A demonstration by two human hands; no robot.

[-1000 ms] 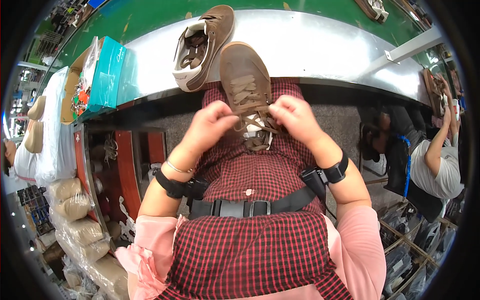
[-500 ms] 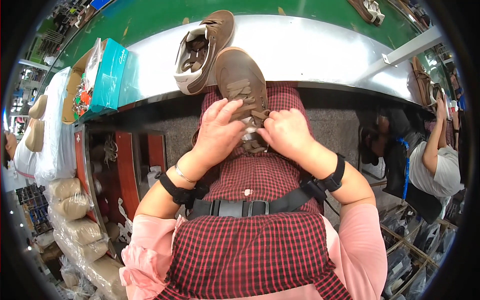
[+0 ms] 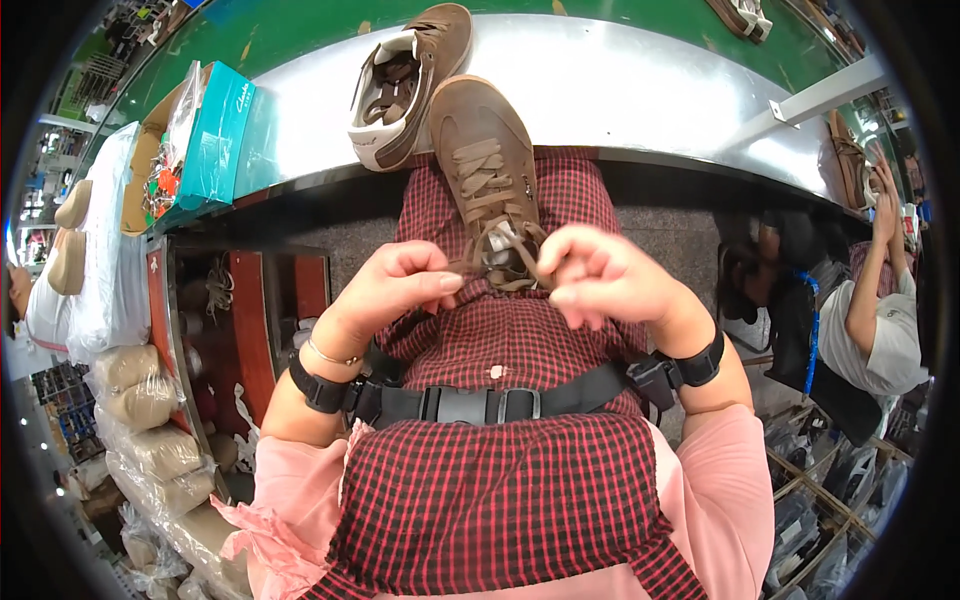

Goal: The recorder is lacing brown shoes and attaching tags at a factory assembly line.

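A brown lace-up sneaker [image 3: 480, 130] rests toe-away across my lap, its toe against the bench edge. Its brown shoelace [image 3: 488, 190] crosses the tongue, with the ends drawn out to both sides at the collar. To the left of the opening, my left hand [image 3: 405, 290] pinches one lace end between thumb and fingers. On the other side my right hand [image 3: 610, 280], slightly blurred, has its fingers curled at the other lace end. A matching sneaker [image 3: 405, 90] with a pale lining stands on the bench, its laces lying inside.
The metal bench [image 3: 620, 90] runs across in front, beside a green surface [image 3: 320, 30]. At left stands a teal box [image 3: 220, 130] with small items. Plastic-wrapped padding [image 3: 140, 390] is stacked lower left. Another person [image 3: 870, 320] sits at right, near more shoes [image 3: 848, 165].
Both hands have moved apart and back toward me from the top eyelets, drawing the lace ends outward. The lacing on the sneaker now lies flatter and the tongue shows.
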